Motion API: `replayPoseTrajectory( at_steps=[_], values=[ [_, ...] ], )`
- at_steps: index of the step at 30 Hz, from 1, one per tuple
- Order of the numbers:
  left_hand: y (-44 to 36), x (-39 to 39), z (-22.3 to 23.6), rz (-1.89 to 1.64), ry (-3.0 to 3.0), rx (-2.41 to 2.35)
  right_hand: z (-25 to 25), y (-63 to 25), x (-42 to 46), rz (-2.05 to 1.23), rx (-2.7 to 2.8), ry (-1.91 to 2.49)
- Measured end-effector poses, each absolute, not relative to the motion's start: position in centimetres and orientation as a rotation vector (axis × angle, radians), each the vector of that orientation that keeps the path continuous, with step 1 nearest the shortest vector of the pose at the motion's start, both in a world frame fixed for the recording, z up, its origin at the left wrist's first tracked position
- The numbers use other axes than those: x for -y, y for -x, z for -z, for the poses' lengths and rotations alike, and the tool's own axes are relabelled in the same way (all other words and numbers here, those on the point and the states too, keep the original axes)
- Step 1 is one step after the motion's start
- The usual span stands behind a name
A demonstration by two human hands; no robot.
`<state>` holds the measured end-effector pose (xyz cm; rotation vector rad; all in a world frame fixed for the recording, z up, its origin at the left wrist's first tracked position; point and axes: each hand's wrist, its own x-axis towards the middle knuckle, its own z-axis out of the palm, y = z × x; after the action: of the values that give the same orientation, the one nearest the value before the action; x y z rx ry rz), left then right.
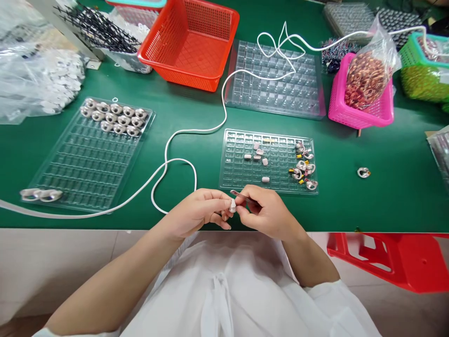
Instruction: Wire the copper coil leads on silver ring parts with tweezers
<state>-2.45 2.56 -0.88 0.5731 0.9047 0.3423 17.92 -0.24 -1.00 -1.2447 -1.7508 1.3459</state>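
Near the table's front edge, my left hand [199,211] pinches a small silver ring [233,206] with a pale top between thumb and fingers. My right hand [264,208] is closed around a thin dark tool [243,196], perhaps tweezers, and its fingertips meet the ring. Just beyond the hands lies a clear compartment tray [238,175]. Several pale pink rectangular stones [265,179] are scattered on it, and a group of silver rings [300,165] with coloured bits sits at its right side. One more ring [364,172] lies alone on the table to the right.
At left, a clear tray [84,171] carries several silver rings [117,108]. A white cable [182,131] winds across the green table. Farther back are a red basket [196,77], a stack of clear trays [273,93] and a pink basket [372,117]. A red stool [417,262] stands below right.
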Motion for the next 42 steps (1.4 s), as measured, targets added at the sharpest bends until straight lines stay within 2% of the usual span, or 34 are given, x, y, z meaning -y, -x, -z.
replayPoseTrajectory(
  at_steps=[6,11,17,22,28,42],
  values=[
    [2.3,-2.5,1.0,-0.306,-0.567,-0.905,1.1,-17.8,0.1,-1.530,1.638,1.279],
    [2.0,-2.4,0.7,-0.380,-0.571,-0.926,1.3,-17.5,0.3,-1.457,1.598,1.311],
    [1.4,-1.7,0.1,-0.666,-0.557,-0.997,1.7,-16.9,1.6,-1.234,1.319,1.392],
    [1.1,-0.7,0.8,-0.834,-0.630,-1.022,2.1,-15.5,2.3,-1.315,1.163,1.288],
    [1.5,-0.1,1.5,-0.819,-0.770,-1.041,2.7,-15.0,2.4,-1.296,1.157,1.228],
    [1.5,0.1,1.1,-0.834,-0.980,-1.148,2.8,-15.1,2.1,-0.879,1.418,1.184]
  ],
)
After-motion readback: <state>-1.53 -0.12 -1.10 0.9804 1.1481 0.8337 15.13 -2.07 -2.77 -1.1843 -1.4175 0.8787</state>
